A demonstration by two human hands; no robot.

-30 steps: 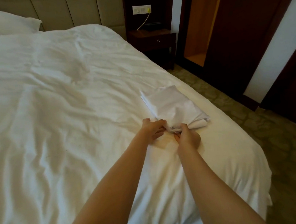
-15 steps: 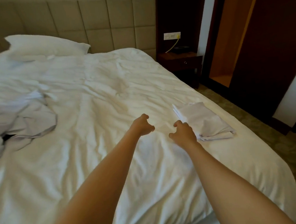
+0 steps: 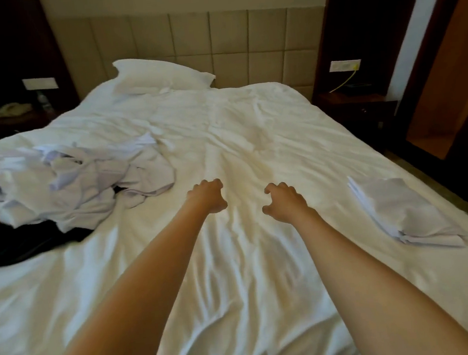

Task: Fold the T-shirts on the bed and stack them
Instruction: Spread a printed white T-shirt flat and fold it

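Both bare forearms reached out over the bed [image 3: 236,277], which was covered with a creased white duvet. The left hand [image 3: 207,197] was over the middle of the bed, back of the hand up, its fingers [image 3: 210,183] curled in toward the palm and gripping nothing. The right hand [image 3: 285,202] was just beside it with a gap between them, its fingers [image 3: 281,186] half bent, spread apart and holding nothing. Could not tell whether either hand touched the duvet.

The folded T-shirts [image 3: 405,212], pale lilac-white, lay in a small flat stack near the right edge of the bed, well apart from the right hand. Layered edges showed at the stack's near end. The pile of unfolded T-shirts [image 3: 84,180], same pale colour, was heaped and crumpled on the left half of the bed, near the left hand but not touching it. A black garment [image 3: 19,243] lay partly under the near side of that pile, at the left edge of the view.

A white pillow [image 3: 160,75] sat at the top of the bed against the beige padded headboard [image 3: 214,44]. A dark nightstand [image 3: 357,105] stood to the right of the bed, with a wall socket [image 3: 345,65] above it and a yellow cable [image 3: 343,82] hanging from the socket. On the left side a pale telephone [image 3: 12,110] sat in shadow below a white wall plate [image 3: 40,83]. An open wooden wardrobe [image 3: 445,71] was at far right.
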